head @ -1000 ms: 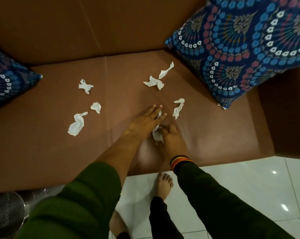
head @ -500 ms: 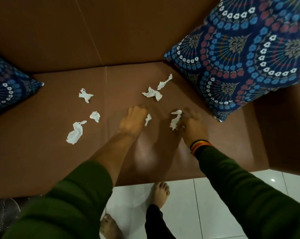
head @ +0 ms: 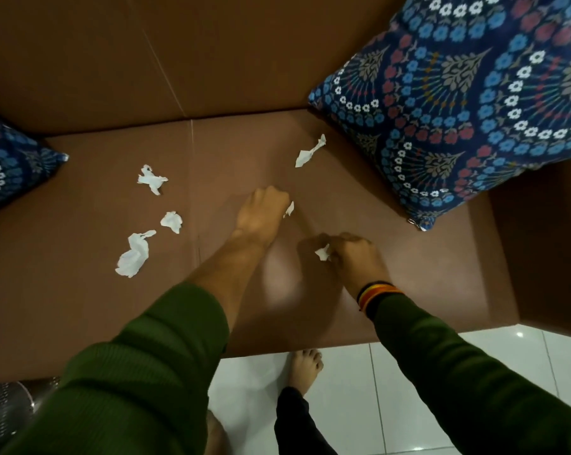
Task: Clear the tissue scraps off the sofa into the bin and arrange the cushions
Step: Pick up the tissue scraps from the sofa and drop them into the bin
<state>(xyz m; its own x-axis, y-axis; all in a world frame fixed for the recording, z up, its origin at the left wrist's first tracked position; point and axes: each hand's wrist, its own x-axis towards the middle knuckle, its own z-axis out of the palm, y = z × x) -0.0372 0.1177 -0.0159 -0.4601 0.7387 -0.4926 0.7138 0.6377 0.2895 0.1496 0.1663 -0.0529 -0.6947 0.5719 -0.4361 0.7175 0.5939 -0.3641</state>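
White tissue scraps lie on the brown sofa seat (head: pixel 80 316). My left hand (head: pixel 262 213) is closed mid-seat, with a bit of tissue scrap (head: pixel 289 210) sticking out of the fist. My right hand (head: pixel 353 257) is closed on another tissue scrap (head: pixel 323 252) just to the right. One loose scrap (head: pixel 308 152) lies beyond both hands near the right cushion (head: pixel 474 103). Three more lie to the left: a twisted scrap (head: pixel 151 179), a small scrap (head: pixel 172 221) and a larger scrap (head: pixel 133 256). A second patterned cushion (head: pixel 8 162) rests at the left edge.
A metal mesh bin (head: pixel 5 408) stands on the floor at the lower left, partly hidden by my left sleeve. White floor tiles (head: pixel 359 389) and my bare feet (head: pixel 305 364) are below the sofa's front edge. The sofa armrest (head: pixel 546 257) rises at the right.
My left hand has moved farther up the seat and closed over the scrap that lay beyond it. My right hand has picked up the scrap it reached for and drawn back.
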